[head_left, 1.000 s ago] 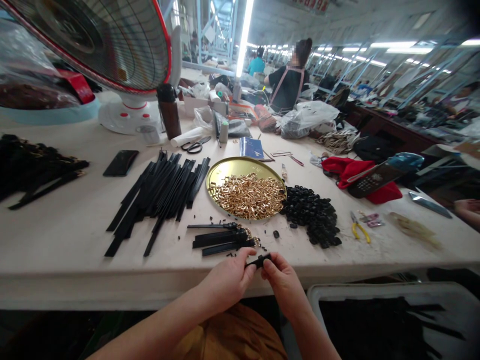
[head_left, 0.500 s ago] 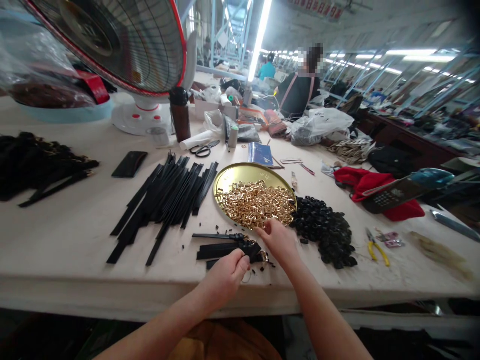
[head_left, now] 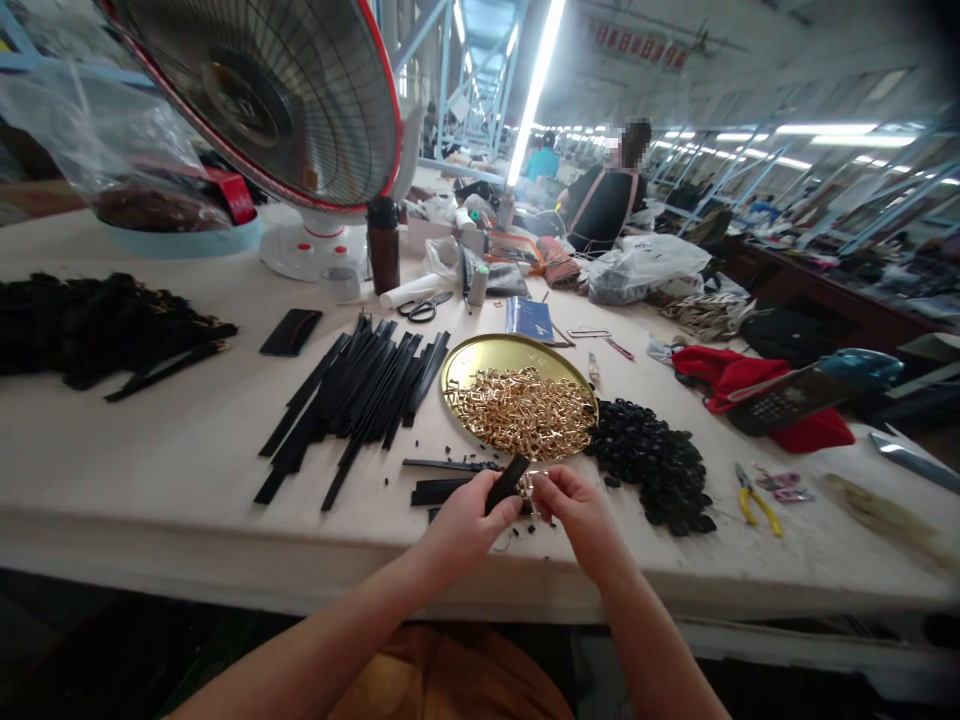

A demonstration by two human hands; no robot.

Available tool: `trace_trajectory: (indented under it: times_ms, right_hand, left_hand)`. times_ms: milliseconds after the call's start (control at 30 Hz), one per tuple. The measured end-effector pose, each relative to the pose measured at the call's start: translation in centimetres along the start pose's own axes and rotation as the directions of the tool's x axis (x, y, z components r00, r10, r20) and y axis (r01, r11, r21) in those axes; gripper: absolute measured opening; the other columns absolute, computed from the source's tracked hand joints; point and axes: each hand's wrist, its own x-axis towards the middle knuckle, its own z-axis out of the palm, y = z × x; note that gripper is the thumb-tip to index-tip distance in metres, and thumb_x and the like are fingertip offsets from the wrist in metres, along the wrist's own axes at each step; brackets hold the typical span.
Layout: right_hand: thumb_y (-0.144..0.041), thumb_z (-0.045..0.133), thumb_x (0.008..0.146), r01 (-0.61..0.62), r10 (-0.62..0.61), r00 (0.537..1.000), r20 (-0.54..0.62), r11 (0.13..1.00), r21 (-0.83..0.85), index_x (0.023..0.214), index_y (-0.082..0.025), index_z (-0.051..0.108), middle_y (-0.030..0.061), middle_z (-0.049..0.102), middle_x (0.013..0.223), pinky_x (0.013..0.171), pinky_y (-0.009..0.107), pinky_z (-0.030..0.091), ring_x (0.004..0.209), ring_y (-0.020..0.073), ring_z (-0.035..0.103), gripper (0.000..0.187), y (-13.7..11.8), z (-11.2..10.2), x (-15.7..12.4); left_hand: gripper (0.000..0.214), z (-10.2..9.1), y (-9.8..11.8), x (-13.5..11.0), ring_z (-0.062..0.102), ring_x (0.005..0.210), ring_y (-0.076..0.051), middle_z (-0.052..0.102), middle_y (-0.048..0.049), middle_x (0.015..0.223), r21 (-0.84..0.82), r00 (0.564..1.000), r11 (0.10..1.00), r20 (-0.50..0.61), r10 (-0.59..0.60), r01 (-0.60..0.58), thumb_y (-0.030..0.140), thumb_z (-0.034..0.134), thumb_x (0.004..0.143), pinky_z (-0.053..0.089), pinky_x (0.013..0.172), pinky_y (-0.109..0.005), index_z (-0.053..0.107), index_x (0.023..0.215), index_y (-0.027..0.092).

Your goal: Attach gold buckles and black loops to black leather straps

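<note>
My left hand (head_left: 474, 518) is closed around a short black strap (head_left: 508, 484), whose end sticks up past the thumb. Close beside it, my right hand (head_left: 585, 512) pinches a small gold buckle (head_left: 532, 484) at the strap. Whether the buckle is joined to the strap I cannot tell. Beneath and left of my hands lie a few black straps (head_left: 439, 491). Just behind my hands is a round gold tray (head_left: 480, 352) heaped with small gold buckles (head_left: 525, 410). A pile of black loops (head_left: 660, 465) touches the tray's right side.
Many long black straps (head_left: 360, 390) lie left of the tray. Farther left are a dark heap of straps (head_left: 97, 330) and a black phone-like case (head_left: 291, 332). Scissors (head_left: 424, 307), a fan (head_left: 322, 260) and a bottle (head_left: 384, 250) stand behind. Yellow-handled pliers (head_left: 757, 502) lie right.
My right hand has come from the tray's front edge to my left hand, with a gold buckle in its fingers. The strap in my left hand now points more upward. The view has shifted slightly.
</note>
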Motion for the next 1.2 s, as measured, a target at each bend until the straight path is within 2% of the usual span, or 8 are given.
trace_trajectory:
  times_ms: [167,433,667,800,867,1000,1067,1200]
  right_hand:
    - [-0.042,0.063,0.070,-0.012,0.014,1.000,-0.013,0.986,0.166,0.073,-0.017,0.058,-0.0043,0.050,0.055,0.051,0.023,0.036,0.051,0.0082,0.043,0.026,-0.6,2.2,-3.7]
    - [-0.025,0.062,0.064,-0.116,0.130,0.992,0.001,0.884,0.453,0.082,-0.021,0.052,-0.0074,0.049,0.055,0.045,0.018,0.032,0.045,0.0063,0.040,0.021,0.1,3.3,-4.9]
    - [-0.038,0.061,0.072,-0.201,0.131,0.959,0.250,0.938,0.282,0.065,-0.017,0.056,-0.0042,0.046,0.050,0.048,0.021,0.033,0.047,0.0077,0.038,0.023,1.3,2.5,-5.9]
    - [-0.032,0.067,0.067,0.060,-0.070,0.996,0.061,0.985,0.164,0.081,-0.021,0.063,0.0020,0.057,0.090,0.067,0.024,0.041,0.074,0.0122,0.052,0.017,1.6,1.9,-5.9]
    - [-0.031,0.067,0.067,0.136,-0.137,0.991,0.003,0.986,0.100,0.083,-0.022,0.063,0.0034,0.057,0.097,0.070,0.026,0.043,0.079,0.0142,0.053,0.019,1.9,1.9,-5.7]
    - [-0.033,0.068,0.067,0.031,-0.026,0.999,-0.032,0.985,0.168,0.083,-0.022,0.062,-0.0009,0.059,0.068,0.058,0.025,0.043,0.060,0.0117,0.052,0.021,2.3,2.1,-5.3]
    - [-0.034,0.071,0.065,-0.029,0.055,0.995,-0.088,0.962,0.271,0.081,-0.021,0.062,-0.0019,0.059,0.066,0.058,0.025,0.045,0.058,0.0108,0.053,0.023,2.3,2.1,-5.1]
    - [-0.032,0.076,0.058,-0.138,0.270,0.952,-0.144,0.799,0.585,0.083,-0.022,0.063,-0.0027,0.060,0.071,0.055,0.023,0.048,0.055,0.0081,0.053,0.030,2.3,2.3,-4.8]
  left_hand:
    - [0.025,0.7,0.3,-0.7,0.052,0.071,-0.013,0.059,-0.0022,0.077,-0.014,0.998,1.000,-0.049,0.025,-0.026,0.037,0.046,0.081,0.039,0.064,-0.022,0.054,0.083,0.013]
    - [0.018,0.7,1.0,-2.6,0.047,0.059,-0.011,0.054,0.0015,0.065,0.280,0.999,0.960,-0.037,0.033,-0.021,0.032,0.047,0.078,0.030,0.051,-0.020,0.054,0.077,0.015]
    - [0.018,0.2,0.4,-2.2,0.045,0.058,-0.011,0.053,0.0017,0.064,0.299,0.998,0.954,-0.063,0.017,0.003,0.030,0.045,0.079,0.031,0.053,-0.021,0.054,0.077,0.015]
    - [0.020,0.2,-0.2,-1.7,0.047,0.062,-0.012,0.055,0.0008,0.066,0.229,1.000,0.973,0.007,-0.017,0.015,0.030,0.045,0.078,0.033,0.054,-0.021,0.055,0.075,0.013]
    - [0.022,0.3,-0.5,-1.6,0.049,0.064,-0.013,0.057,-0.0001,0.069,0.205,0.998,0.978,0.035,-0.053,0.045,0.032,0.046,0.077,0.035,0.057,-0.022,0.057,0.077,0.013]
    - [0.026,0.2,-0.4,-1.7,0.052,0.073,-0.015,0.061,-0.0016,0.079,0.167,0.991,0.985,0.112,-0.068,0.048,0.036,0.046,0.079,0.039,0.064,-0.023,0.057,0.085,0.013]
    - [0.029,-0.1,-0.1,-1.9,0.053,0.076,-0.015,0.061,-0.0023,0.084,0.174,0.988,0.984,0.146,-0.058,0.032,0.039,0.042,0.082,0.039,0.065,-0.023,0.055,0.090,0.014]
    - [0.031,-0.6,0.1,-2.5,0.053,0.071,-0.014,0.059,-0.0017,0.078,0.308,0.977,0.951,0.187,-0.098,0.036,0.038,0.031,0.087,0.037,0.062,-0.022,0.054,0.087,0.016]
